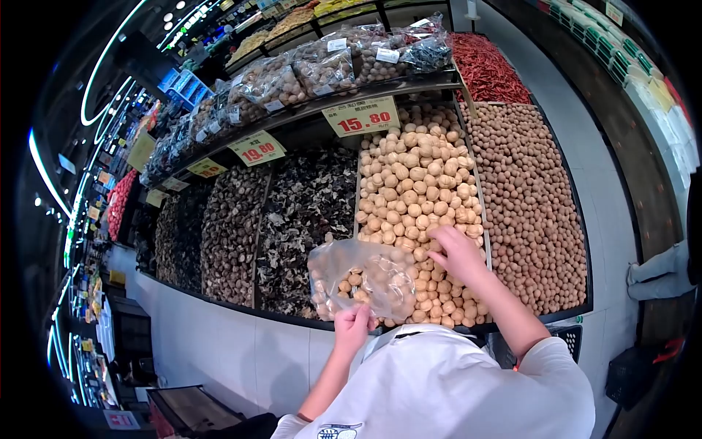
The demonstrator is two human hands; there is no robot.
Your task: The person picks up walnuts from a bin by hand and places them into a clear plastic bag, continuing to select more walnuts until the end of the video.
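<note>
Plenty of loose walnuts (417,175), spread beneath and beyond the right hand (459,252). Clutched by its near edge in the left hand (353,325): a clear plastic bag (376,271), with walnuts showing through. Extended forward on the right, fingers bent, thumb apart; impossible to tell whether grasping any walnut. Beyond both hands, red on a pale price sign (360,117): "15.80". Farther off, leftward of the left hand, "19.80" on a second sign (257,148). Beyond these, bagged goods (322,69) with white labels (387,55), too small to read.

Bagged goods (322,71) (some with white labels (387,55)) line a shelf (428,84) beside red chillies (488,67).
</note>
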